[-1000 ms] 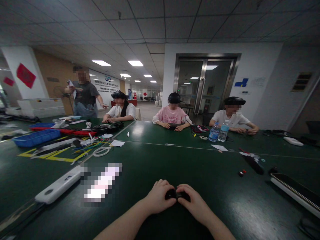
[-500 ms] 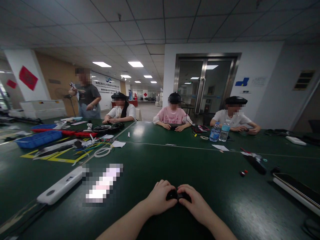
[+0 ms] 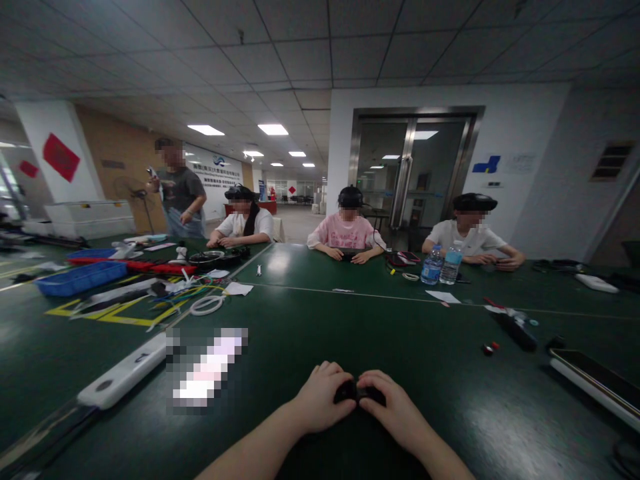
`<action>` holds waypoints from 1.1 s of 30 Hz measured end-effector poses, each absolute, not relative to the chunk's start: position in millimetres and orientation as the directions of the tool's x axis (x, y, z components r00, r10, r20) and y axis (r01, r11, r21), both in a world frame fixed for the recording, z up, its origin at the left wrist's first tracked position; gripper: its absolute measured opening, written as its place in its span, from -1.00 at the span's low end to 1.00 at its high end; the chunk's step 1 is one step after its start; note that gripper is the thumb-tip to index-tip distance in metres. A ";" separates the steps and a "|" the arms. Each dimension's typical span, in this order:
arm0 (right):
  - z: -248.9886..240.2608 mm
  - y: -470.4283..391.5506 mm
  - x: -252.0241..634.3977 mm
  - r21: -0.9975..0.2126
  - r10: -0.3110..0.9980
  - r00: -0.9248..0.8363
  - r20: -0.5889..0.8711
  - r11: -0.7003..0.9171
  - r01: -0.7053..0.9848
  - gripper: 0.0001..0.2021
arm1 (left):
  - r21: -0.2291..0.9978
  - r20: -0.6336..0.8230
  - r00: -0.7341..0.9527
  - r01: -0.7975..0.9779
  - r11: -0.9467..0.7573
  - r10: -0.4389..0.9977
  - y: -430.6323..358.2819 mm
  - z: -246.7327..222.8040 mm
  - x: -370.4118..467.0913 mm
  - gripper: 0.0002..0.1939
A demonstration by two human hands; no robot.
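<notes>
Low in the middle of the head view, both of my hands rest close together at the green table (image 3: pixel 300 340). My left hand (image 3: pixel 323 400) curls its thumb and fingers round a small black object (image 3: pixel 345 391). From the other side, my right hand (image 3: pixel 395 408) grips the black object's right part (image 3: pixel 373 395) in the same way. The fingertips of the two hands almost meet over it. Whether it is one piece or two, and what kind of thing it is, I cannot tell, because the fingers and shadow cover much of it.
Left of my hands lie a pixelated bright phone-like slab (image 3: pixel 210 370) and a white power strip (image 3: pixel 125 370). Farther off are a blue tray (image 3: pixel 83 278), cables (image 3: pixel 206 305) and two water bottles (image 3: pixel 431 265). A black-topped slab (image 3: pixel 600 380) lies right. Three people sit opposite; another stands.
The whole view has shifted very slightly. My hands keep the same grip on the small black object, with no clear movement of the fingers.
</notes>
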State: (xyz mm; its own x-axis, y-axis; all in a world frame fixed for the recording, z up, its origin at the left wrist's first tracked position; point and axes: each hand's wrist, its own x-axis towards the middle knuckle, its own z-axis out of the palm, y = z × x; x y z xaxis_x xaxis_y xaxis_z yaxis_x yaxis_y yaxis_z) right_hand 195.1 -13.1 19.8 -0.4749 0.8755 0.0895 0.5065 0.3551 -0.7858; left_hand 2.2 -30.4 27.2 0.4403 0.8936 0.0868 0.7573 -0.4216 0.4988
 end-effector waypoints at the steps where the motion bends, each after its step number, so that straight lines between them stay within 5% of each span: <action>1: 19.3 -12.9 195.0 -0.783 0.875 -0.475 0.096 0.361 0.507 -0.83 | 0.491 0.085 0.440 0.762 -0.422 0.894 -30.5 27.1 2.5 -0.64; 16: 17.5 -12.9 194.2 -0.780 0.881 -0.466 0.085 0.350 0.519 -0.83 | 0.492 0.061 0.447 0.765 -0.416 0.893 -31.2 31.6 2.2 -0.61; 24: 21.1 -10.4 199.9 -0.833 0.948 -0.278 0.152 0.274 0.480 -0.71 | 0.707 0.096 0.331 0.641 -0.298 0.939 -33.5 31.4 3.2 -0.63; 33: 28.3 -15.9 199.9 -0.848 0.913 -0.347 0.215 0.351 0.396 -0.77 | 0.755 0.171 0.362 0.550 -0.358 0.916 -33.4 30.1 5.2 -0.64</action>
State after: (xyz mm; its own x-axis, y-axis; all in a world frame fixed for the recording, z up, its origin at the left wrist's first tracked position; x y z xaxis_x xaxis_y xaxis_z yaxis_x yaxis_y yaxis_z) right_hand 199.9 -15.9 28.3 -0.3472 0.9128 0.2150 0.3964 0.3506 -0.8485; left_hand 5.2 -33.4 30.1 0.3619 0.9164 0.1709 0.5497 -0.3579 0.7549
